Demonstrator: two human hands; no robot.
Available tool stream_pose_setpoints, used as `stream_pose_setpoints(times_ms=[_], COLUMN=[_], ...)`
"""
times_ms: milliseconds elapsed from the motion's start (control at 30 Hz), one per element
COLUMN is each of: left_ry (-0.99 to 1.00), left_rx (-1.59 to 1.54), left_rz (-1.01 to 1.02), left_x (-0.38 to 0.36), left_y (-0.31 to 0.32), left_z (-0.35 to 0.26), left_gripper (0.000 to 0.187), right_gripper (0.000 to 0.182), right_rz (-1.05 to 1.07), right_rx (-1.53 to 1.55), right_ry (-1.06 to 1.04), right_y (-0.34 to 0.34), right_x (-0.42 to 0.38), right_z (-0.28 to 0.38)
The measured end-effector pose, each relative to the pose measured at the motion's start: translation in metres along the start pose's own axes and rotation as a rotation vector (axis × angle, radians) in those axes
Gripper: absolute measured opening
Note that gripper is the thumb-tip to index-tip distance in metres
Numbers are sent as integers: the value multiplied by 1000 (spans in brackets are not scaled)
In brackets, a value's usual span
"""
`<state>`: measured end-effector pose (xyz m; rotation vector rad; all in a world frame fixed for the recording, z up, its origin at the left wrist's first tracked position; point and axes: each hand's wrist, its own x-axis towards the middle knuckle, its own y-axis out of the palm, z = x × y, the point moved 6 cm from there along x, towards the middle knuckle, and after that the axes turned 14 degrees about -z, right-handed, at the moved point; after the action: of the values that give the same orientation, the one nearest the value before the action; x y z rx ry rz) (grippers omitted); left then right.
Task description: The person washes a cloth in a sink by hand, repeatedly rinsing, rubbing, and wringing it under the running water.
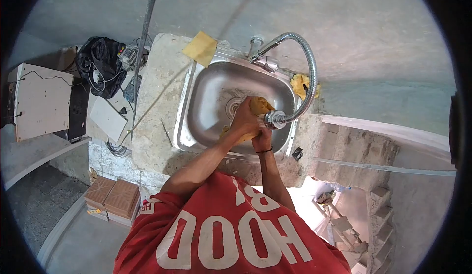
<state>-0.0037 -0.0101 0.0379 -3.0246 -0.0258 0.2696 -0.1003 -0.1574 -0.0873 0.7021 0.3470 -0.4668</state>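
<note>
Over the steel sink (202, 80), both my hands close round a crumpled yellow cloth (261, 105). My left hand (244, 120) wraps its near side, with fingers bent and folds of cloth showing above and below. My right hand (263, 139), a dark band at its wrist, grips from underneath and is partly hidden by the spray head (276, 119). That head hangs from the flexible metal hose of the faucet (265, 60), right at the cloth. Below my left hand lies the sink drain (233, 108).
A flat yellow square (200, 49) lies on the sink's back left corner. A stained yellow cloth (301, 85) sits behind the hose. On the rough counter (152, 102) stands a dark pole. Left are a black bag (101, 62) and stacked tiles (112, 198); steps (379, 225) descend at right.
</note>
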Motion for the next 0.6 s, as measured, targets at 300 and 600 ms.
stream_pose_setpoints(times_ms=[300, 600], left_ry=[-251, -118], left_rx=[-367, -399], left_rz=[-97, -103], left_x=[-14, -31], left_y=[-5, -2], left_z=[1, 21], left_gripper=[57, 94], right_gripper=[47, 43], right_rz=[-137, -127], right_rx=[-986, -676], right_ry=[-322, -543], right_y=[53, 56], right_x=[-45, -29], right_z=[30, 19])
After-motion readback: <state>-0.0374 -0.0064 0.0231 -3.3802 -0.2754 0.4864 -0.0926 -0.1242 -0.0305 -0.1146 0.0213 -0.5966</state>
